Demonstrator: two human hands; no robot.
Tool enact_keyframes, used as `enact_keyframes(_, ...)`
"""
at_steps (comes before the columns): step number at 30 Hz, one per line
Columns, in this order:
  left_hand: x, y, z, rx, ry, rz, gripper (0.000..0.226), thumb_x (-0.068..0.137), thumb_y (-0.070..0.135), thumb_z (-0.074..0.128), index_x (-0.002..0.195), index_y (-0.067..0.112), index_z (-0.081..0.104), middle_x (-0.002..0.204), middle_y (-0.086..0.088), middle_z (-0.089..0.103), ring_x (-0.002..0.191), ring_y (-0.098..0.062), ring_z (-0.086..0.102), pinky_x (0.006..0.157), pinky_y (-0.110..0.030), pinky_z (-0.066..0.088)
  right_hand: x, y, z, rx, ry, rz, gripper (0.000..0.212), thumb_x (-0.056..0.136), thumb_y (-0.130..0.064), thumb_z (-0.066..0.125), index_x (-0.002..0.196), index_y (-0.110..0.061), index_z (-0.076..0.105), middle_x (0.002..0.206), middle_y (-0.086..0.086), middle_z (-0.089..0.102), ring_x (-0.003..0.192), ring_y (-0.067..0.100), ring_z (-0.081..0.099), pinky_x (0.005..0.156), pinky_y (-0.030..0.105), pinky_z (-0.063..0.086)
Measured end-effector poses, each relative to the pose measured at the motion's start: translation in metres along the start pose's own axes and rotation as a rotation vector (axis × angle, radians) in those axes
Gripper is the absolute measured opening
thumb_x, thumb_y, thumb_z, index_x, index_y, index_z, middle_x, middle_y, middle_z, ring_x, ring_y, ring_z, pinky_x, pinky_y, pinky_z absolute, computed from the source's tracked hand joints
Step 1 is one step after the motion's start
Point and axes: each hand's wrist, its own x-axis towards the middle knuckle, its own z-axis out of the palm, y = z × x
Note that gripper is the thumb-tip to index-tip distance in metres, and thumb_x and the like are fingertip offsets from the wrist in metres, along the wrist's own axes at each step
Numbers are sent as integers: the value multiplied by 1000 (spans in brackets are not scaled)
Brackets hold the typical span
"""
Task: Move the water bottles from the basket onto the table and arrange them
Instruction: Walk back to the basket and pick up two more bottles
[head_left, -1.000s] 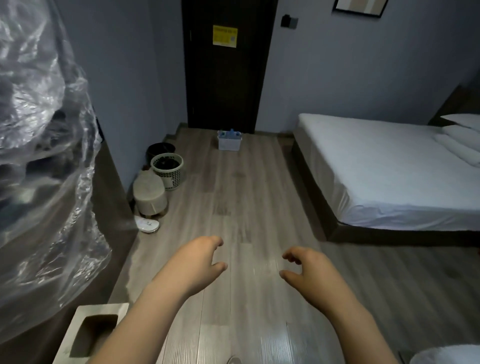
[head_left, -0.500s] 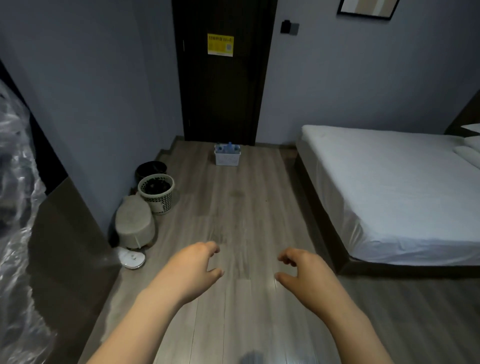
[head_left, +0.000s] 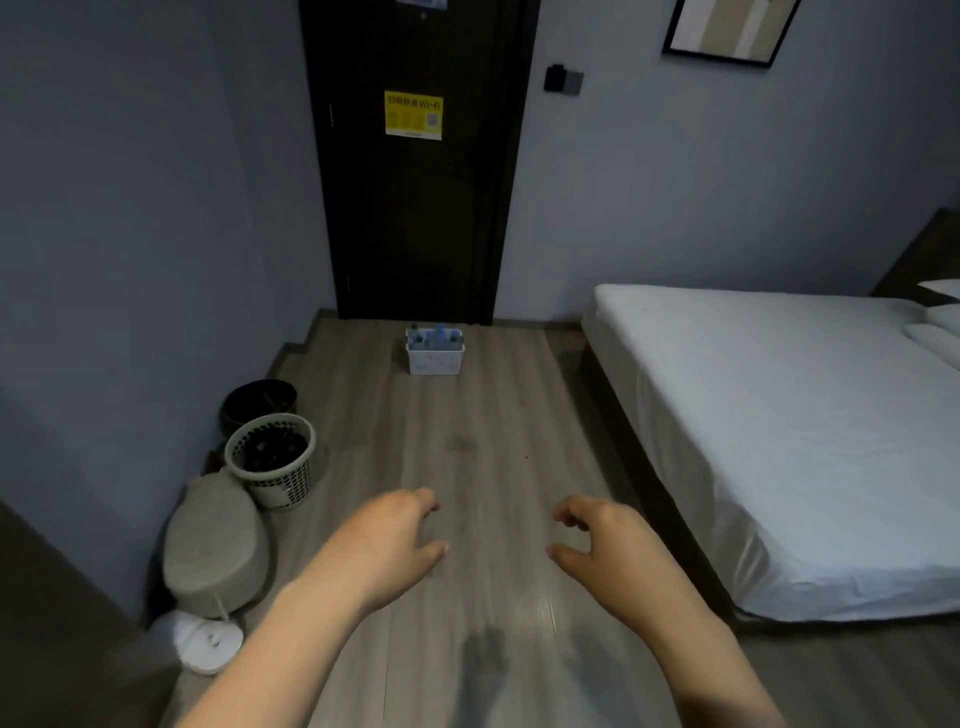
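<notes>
**A:** What changed in that last sec?

**B:** The view swung off the plastic-wrapped stuff on the L, which was gone from frame, and squared up on the door (head_left: 415, 208). The basket (head_left: 435, 359) sat bigger and more central vs. a sec before, so the person was prob. walking toward it.

**A:** Where was it exactly?

**B:** On the floor (head_left: 493, 441), just in front of the door and well apart from both hands. The water bottles (head_left: 440, 335) stood upright inside w/ blue caps poking above the rim. How many? Too small to tell.

**A:** Hands?

**B:** Left hand (head_left: 387, 545) and right hand (head_left: 618, 551) were out front and apart from each other. Fingers were loosely curled, nothing in either. Basically the same pose as before.

**A:** Table?

**B:** Not in view. The bed (head_left: 779, 415) was on the R, and a mesh bin (head_left: 271, 462) sat by the L wall.

**A:** So, task-wise?

**B:** My read: approach phase only. No bottle was lifted yet. The next bit needed closing the gap and bending down, since the basket was at floor level, then turning back to find the table.
</notes>
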Motion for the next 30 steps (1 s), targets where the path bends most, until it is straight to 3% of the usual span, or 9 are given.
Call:
enact_keyframes(13, 210, -52, -33, -23, -27, -9, 44, 89, 39, 58, 128, 21, 51, 129, 2, 56, 121, -14, 51, 94, -20, 37, 224, 3, -16, 38, -105, 48, 43, 90, -33, 60, 131, -25, 49, 131, -7, 54, 120, 8, 51, 100, 22, 43)
enact_keyframes(22, 378, -61, -70, -23, -1, -62, 44, 89, 38, 58, 129, 22, 50, 130, 2, 55, 120, -13, 51, 91, -18, 37, 394, 26, -54, 23, -49, -39, 39, 90, -35, 62, 127, -28, 53, 124, -9, 58, 111, 5, 56, 95, 19, 46)
enact_keyframes(30, 498, -92, -85, -49, -31, -94, 43, 89, 35, 59, 128, 19, 52, 130, 1, 57, 120, -14, 52, 93, -18, 37, 528, 32, -55, 7, -117, -57, 38, 88, -36, 63, 124, -29, 54, 120, -10, 58, 106, 6, 57, 91, 22, 50)
